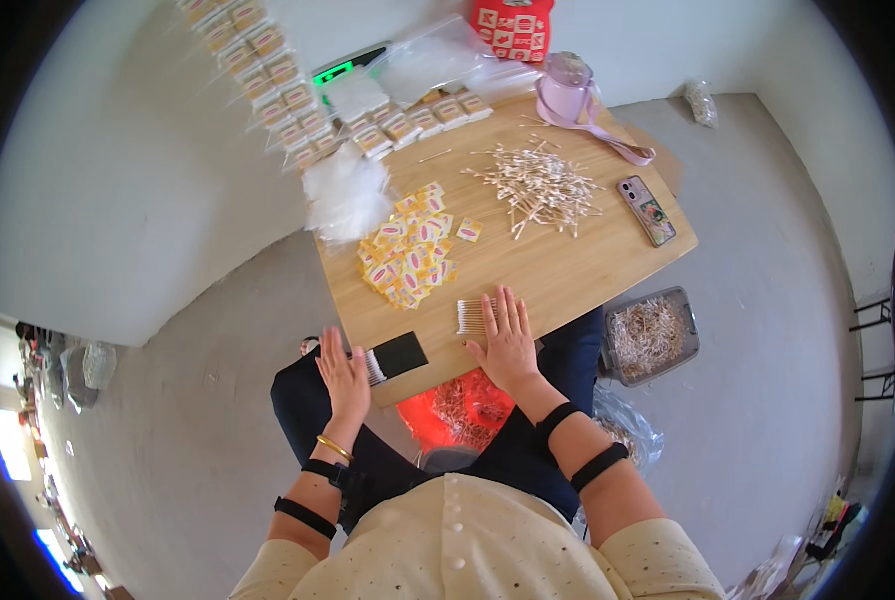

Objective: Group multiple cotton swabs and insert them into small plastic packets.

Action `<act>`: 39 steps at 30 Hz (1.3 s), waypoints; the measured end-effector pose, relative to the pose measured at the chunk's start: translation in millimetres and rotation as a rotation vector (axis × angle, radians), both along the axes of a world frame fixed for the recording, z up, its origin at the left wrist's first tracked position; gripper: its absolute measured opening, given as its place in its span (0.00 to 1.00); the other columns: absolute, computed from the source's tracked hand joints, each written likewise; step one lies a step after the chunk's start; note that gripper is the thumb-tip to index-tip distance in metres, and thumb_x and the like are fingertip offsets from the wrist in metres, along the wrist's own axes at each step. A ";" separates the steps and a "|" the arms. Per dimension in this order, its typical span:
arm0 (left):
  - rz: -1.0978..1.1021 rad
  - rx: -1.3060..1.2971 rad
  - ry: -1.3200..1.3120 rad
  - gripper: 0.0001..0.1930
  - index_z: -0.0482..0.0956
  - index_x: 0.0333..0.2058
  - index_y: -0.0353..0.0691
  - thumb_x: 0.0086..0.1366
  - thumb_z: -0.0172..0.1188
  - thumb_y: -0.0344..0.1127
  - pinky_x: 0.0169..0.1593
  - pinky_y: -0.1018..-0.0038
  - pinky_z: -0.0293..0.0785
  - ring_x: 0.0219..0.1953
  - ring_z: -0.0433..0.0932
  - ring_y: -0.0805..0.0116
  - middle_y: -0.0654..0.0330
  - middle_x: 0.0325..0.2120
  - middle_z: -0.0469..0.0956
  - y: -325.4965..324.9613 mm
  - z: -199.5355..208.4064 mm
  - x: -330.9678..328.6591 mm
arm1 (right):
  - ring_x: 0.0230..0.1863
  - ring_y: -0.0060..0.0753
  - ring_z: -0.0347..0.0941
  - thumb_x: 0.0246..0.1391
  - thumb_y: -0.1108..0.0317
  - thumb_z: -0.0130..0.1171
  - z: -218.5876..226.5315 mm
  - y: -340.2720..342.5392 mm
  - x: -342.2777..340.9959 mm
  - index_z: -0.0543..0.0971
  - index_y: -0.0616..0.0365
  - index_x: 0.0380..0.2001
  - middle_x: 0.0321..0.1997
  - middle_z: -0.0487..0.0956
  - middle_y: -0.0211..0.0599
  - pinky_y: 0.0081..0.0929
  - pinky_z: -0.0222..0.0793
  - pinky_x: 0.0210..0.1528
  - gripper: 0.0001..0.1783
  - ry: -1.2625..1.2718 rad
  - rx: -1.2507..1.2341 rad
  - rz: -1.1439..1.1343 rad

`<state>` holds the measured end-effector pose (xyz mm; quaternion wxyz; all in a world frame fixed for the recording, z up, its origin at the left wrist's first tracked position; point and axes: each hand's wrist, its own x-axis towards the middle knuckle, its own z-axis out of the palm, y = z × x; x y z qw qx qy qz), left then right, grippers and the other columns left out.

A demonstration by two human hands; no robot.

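White cotton swabs lie in a short, neat row (470, 317) at the lower middle of the frame, near the front edge of the wooden table (577, 275). Your right hand (508, 345) is spread flat beside and partly over that row's right end, fingers straight and gripping nothing that shows; whether the fingertips press on the sticks, I cannot tell. Just left of it, a second bunch of swabs (374, 367) sits at the left end of a black pad (402, 354). Your left hand (343, 376) stands next to that bunch, fingers extended and unclenched, perhaps touching it. The two hands are well apart.

You seem to be at the step of evening up small sets of swabs into tidy rows. Judging by how they lie, the next move calls for level, gentle pressure from both sides, so the sticks keep side by side and their tips stay lined up.

Farther out, a pile of yellow-and-white cards (407, 250) sits left of centre, with clear plastic bags (347, 190) just above it. Loose swabs make a heap (542, 185) at upper centre, and a phone (647, 211) lies to its right. Below the table, a red bag (417, 422) and, at right, a grey bin (689, 325) hold more swabs.
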<state>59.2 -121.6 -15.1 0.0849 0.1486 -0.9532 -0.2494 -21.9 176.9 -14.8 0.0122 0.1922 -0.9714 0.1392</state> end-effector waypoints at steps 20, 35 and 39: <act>0.561 0.682 0.015 0.32 0.74 0.24 0.35 0.75 0.50 0.61 0.33 0.69 0.70 0.26 0.69 0.73 0.63 0.21 0.72 -15.0 -60.5 7.0 | 0.83 0.50 0.35 0.65 0.40 0.51 -5.3 -99.0 37.5 0.50 0.58 0.77 0.82 0.43 0.52 0.48 0.31 0.82 0.48 -0.035 0.040 0.376; 0.571 0.810 0.110 0.31 0.77 0.30 0.31 0.76 0.49 0.58 0.38 0.68 0.72 0.30 0.72 0.71 0.57 0.25 0.77 3.8 -21.3 3.9 | 0.83 0.50 0.36 0.62 0.40 0.56 -4.4 -130.3 49.6 0.50 0.59 0.77 0.82 0.44 0.50 0.50 0.31 0.81 0.52 -0.054 0.010 0.420; 0.581 0.689 0.077 0.35 0.74 0.26 0.30 0.77 0.44 0.61 0.36 0.65 0.71 0.27 0.72 0.64 0.53 0.22 0.75 -10.2 -19.5 11.0 | 0.83 0.45 0.39 0.62 0.38 0.54 -1.3 -118.6 41.7 0.52 0.60 0.76 0.82 0.49 0.46 0.50 0.32 0.81 0.51 -0.086 -0.064 0.372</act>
